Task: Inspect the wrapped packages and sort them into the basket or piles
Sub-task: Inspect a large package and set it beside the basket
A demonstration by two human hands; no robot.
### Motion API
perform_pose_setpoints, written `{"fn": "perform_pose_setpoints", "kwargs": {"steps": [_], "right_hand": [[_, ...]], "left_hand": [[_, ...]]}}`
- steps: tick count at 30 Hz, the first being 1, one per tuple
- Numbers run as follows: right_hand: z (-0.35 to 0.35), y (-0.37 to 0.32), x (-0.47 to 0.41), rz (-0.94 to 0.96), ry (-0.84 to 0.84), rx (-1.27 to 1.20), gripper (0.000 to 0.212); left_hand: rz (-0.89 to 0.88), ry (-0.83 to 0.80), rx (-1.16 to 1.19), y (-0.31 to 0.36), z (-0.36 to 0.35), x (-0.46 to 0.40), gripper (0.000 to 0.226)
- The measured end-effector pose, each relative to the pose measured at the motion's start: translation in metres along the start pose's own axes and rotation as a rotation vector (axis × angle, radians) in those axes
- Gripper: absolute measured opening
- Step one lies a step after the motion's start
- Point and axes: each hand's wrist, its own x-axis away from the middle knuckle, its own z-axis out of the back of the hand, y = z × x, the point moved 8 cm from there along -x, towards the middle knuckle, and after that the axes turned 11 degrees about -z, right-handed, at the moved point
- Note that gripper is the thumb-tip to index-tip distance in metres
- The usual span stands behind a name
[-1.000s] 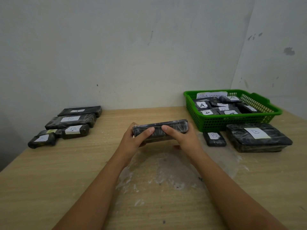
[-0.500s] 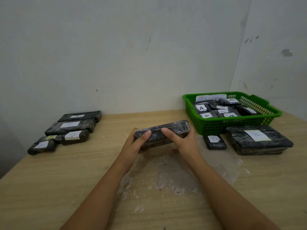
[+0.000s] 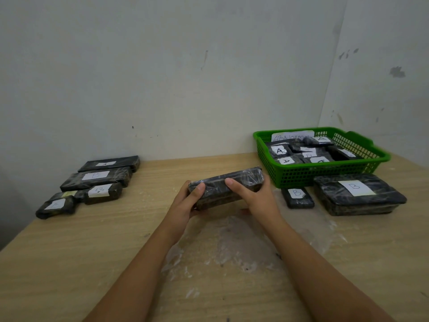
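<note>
above the table (image 3: 69, 252), both hands clasp the package (image 3: 226, 185).

Person's body: two bare forearms and two bare hands in the head view.

The left hand (image 3: 185, 203) and the right hand (image 3: 255, 198) were uncovered, with no gloves, rings, watch or wristband seen. Both forearms were bare from wrist to the lower frame edge; no sleeve or cuff showed. Fingernails on the visible thumbs appeared short and unpainted. No marks or dressings were observed on either limb.
</note>
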Motion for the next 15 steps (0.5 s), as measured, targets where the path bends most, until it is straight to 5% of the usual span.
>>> {"fn": "perform_pose_setpoints", "kwargs": {"steps": [5,11,15], "right_hand": [[-0.002,0.003,0.0,0.011,-0.004,-0.008,0.111],[-0.008,0.002,0.004,0.018,-0.038,0.0,0.083],[-0.009,0.005,0.004,0.028,0.008,-0.02,0.076]], "left_hand": [[-0.021,0.014,-0.006,0.003,0.002,-0.001,0.046],[-0.077,0.083,-0.08,0.011,0.004,0.0,0.059],[-0.121,0.106,-0.137,0.013,0.008,0.0,0.046]]}}
